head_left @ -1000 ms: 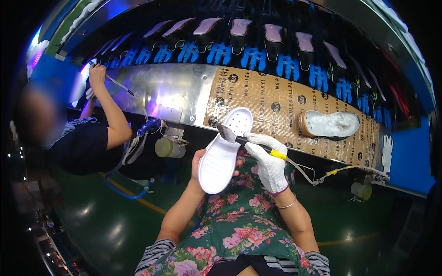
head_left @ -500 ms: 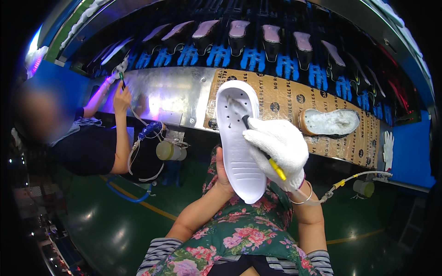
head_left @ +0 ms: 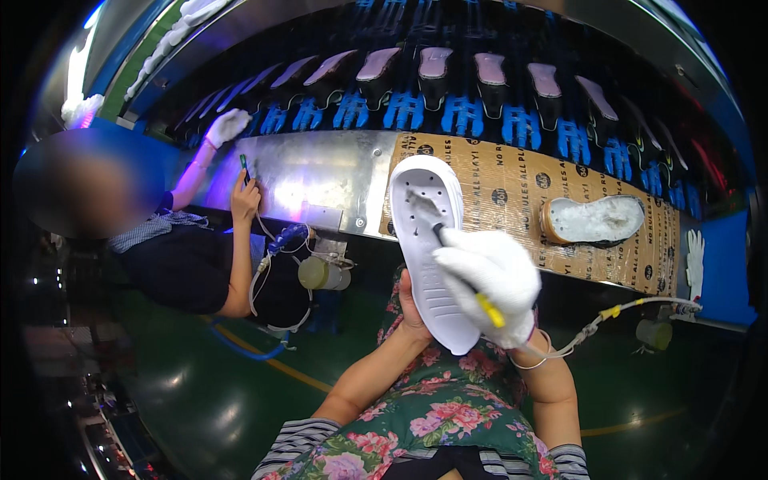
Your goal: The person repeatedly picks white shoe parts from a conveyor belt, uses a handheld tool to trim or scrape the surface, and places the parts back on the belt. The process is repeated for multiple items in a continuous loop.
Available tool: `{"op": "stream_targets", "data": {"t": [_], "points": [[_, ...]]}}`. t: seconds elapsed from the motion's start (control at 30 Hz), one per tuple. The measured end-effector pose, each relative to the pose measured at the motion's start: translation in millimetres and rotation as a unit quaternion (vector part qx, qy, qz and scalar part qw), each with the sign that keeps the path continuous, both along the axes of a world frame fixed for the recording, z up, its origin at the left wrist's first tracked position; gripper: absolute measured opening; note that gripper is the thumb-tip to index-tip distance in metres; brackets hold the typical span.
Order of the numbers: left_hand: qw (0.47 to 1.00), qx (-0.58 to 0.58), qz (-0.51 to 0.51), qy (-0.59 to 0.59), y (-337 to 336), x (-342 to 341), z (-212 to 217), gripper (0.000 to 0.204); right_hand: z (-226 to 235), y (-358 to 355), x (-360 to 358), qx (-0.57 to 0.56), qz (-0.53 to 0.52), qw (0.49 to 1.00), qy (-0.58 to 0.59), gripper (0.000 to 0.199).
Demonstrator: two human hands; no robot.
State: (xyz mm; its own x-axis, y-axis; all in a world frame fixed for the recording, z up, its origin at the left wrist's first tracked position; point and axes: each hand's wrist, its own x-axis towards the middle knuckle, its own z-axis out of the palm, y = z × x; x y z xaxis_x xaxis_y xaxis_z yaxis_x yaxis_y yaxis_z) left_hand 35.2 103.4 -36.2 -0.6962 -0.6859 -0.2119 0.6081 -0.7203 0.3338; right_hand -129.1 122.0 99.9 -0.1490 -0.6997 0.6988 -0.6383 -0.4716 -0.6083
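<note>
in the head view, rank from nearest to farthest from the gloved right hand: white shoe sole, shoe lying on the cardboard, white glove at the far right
1. white shoe sole: touching, just left of the right hand, whose brush rests on it.
2. shoe on the cardboard: up and to the right, on the bench.
3. white glove: farthest, at the bench's right end.

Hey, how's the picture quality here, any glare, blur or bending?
Head view: strong fisheye bending, black corners; bright glare on the metal panel; purple light at the left; the white sole and gloved right hand are sharp; a co-worker's face is blurred.
</note>
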Motion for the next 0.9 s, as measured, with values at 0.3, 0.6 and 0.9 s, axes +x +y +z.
{"op": "stream_targets", "data": {"t": [0.3, 0.6, 0.9], "points": [[0.984, 0.008, 0.043, 0.172, -20, -16, 20, 0.094, -8, 2, 2, 0.02, 0.02, 0.998, -0.05, 0.03], [0.989, -0.018, 0.051, 0.139, -38, -21, 32, 0.104, -18, 3, -8, 0.034, 0.107, 0.99, -0.082, 0.032], [0.983, -0.022, 0.028, 0.178, -56, -19, 31, 0.104, -22, 9, -1, 0.078, 0.177, 0.975, -0.113, 0.025]]}}
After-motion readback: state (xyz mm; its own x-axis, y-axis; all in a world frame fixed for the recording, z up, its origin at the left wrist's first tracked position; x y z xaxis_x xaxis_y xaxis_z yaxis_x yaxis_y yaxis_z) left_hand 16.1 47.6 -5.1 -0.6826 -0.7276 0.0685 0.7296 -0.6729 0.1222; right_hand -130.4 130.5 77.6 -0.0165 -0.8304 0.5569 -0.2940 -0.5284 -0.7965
